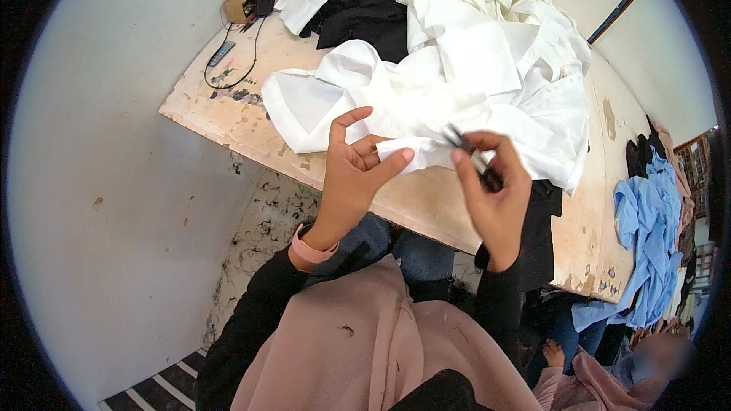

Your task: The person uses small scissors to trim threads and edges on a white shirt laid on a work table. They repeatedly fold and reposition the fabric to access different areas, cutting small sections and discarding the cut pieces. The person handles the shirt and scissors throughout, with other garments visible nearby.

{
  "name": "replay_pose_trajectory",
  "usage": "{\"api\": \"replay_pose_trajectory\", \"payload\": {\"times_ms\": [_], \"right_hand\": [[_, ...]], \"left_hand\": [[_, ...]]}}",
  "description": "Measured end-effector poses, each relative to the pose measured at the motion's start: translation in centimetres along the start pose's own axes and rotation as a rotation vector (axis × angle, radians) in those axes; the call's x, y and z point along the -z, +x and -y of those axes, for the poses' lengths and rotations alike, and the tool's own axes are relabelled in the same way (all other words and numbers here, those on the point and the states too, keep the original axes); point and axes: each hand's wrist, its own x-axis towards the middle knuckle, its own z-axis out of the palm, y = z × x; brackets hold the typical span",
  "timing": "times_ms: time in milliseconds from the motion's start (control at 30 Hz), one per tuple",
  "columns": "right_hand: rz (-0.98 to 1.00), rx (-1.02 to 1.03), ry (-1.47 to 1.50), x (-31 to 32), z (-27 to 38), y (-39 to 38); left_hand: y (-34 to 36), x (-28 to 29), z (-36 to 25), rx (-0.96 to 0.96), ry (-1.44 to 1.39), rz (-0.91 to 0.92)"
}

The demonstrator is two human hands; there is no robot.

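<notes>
My left hand [352, 175] pinches the edge of a white garment [422, 154] between thumb and fingers, just above the table's front edge. The index finger is raised and curled away from the cloth. In my right hand [499, 194] is a pair of small dark thread snips [489, 175], gripped between thumb and fingers. Their blades, somewhat blurred, point up and left beside the held edge. I cannot tell whether they touch the cloth. The rest of the garment lies in loose folds on the table, merging into a larger heap of white cloth [472, 38].
The worn wooden table [563, 266] carries black cloth [365, 23] among the white. More black fabric [539, 232] hangs over the front edge. A cardboard box [247, 0] with a cable stands at the far left corner. Light blue garments [651, 217] and another person [594, 384] are at right.
</notes>
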Motion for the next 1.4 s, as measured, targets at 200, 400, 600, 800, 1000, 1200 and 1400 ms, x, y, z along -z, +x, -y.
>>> {"api": "replay_pose_trajectory", "payload": {"times_ms": [200,400,600,800,1000,1200,1400], "right_hand": [[0.033,-0.052,0.11,-1.5,0.4,-2.8],[0.014,-0.056,0.056,-1.9,0.0,-3.4],[-0.004,0.024,-0.018,-1.1,0.0,-4.0],[-0.01,0.017,-0.047,-1.0,-0.2,-3.9],[0.019,-0.034,-0.006,-0.7,-0.7,-4.6],[0.01,-0.104,0.179,-0.2,-2.3,-5.3],[0.098,-0.319,0.186,0.5,-4.0,-5.8]], "left_hand": [[-0.9,-0.6,1.0,-0.191,0.108,0.024],[-1.7,-0.9,1.1,-0.203,0.176,0.028],[-1.9,-0.7,2.2,-0.532,0.476,-0.004],[-2.3,0.0,3.1,-0.694,0.652,0.1],[-2.6,0.6,3.4,-0.767,0.784,0.127],[-4.2,1.8,3.1,-0.624,0.663,0.228],[-5.7,2.6,1.9,-0.548,1.055,0.592]]}}
